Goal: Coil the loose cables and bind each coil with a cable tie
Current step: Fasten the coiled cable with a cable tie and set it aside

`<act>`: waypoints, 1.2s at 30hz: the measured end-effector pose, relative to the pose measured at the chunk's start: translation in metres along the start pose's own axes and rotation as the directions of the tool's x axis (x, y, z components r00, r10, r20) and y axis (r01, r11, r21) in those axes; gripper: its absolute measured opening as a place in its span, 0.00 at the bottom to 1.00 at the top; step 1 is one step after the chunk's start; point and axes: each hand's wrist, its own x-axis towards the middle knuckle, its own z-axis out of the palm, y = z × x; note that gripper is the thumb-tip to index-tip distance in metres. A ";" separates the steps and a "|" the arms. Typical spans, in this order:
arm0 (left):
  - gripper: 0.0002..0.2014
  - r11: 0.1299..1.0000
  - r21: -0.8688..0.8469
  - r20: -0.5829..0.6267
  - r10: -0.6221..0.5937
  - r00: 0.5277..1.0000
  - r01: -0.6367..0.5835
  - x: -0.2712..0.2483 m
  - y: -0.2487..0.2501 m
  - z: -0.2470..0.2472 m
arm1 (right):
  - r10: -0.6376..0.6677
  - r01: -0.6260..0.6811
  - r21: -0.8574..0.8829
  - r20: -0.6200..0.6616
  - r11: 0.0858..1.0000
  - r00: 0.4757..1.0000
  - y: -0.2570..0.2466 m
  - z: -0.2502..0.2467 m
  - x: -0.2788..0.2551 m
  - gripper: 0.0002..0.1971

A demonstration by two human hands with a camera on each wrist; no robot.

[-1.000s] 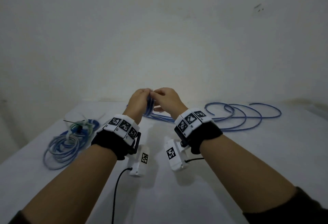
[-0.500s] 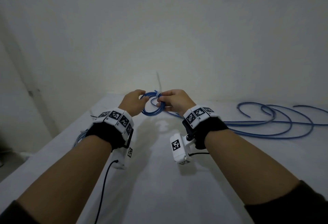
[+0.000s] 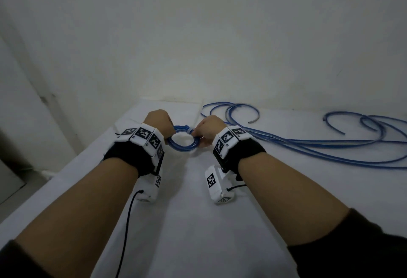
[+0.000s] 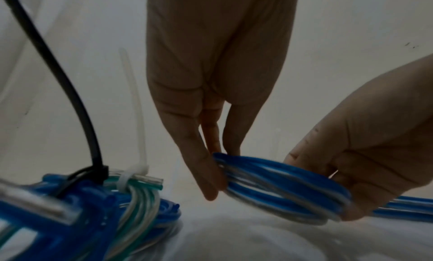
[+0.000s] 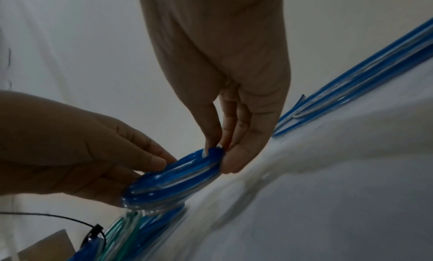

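A small coil of blue cable [image 3: 182, 145] hangs just above the white table [image 3: 198, 222], held between both hands. My left hand [image 3: 157, 123] pinches its left side with thumb and fingertips [image 4: 211, 174]. My right hand [image 3: 208, 128] pinches its right side [image 5: 221, 155], where a white cable tie [image 3: 189, 131] wraps the strands. Seen from the left wrist, the coil [image 4: 281, 187] runs from my fingers into the right hand [image 4: 363, 163]. In the right wrist view the coil [image 5: 175, 176] spans both hands.
Loose blue cables [image 3: 308, 145] sprawl over the table's right and far side, and show as cables [image 5: 351, 76] in the right wrist view. Bound blue and green coils [image 4: 89, 200] with a black tie [image 4: 70, 98] and a white tie [image 4: 136, 135] lie to the left. A wall stands behind.
My hands have drawn apart, and the coil has turned flat and open between them. The tie's long tail no longer sticks up. The head view has swung left and down.
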 end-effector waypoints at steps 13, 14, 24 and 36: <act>0.11 0.975 -0.193 -0.172 0.077 0.982 -0.110 -0.006 0.027 -0.009 | 0.014 -0.022 -0.299 -0.029 0.954 0.999 0.015 -0.054 -0.001 0.15; 0.10 0.965 -0.224 -0.209 0.088 0.974 -0.135 -0.006 0.033 -0.009 | -0.001 -0.019 -0.358 -0.056 0.933 0.998 0.018 -0.067 -0.005 0.16; 0.07 0.852 -0.375 -0.147 0.334 0.931 -0.364 -0.018 0.124 0.019 | 0.036 -0.169 -0.810 -0.179 0.562 0.983 0.078 -0.181 -0.054 0.18; 0.18 0.881 -0.234 -0.019 0.419 0.908 -0.411 -0.015 0.169 0.060 | -0.199 0.086 -0.548 -0.150 0.832 0.968 0.096 -0.224 -0.082 0.09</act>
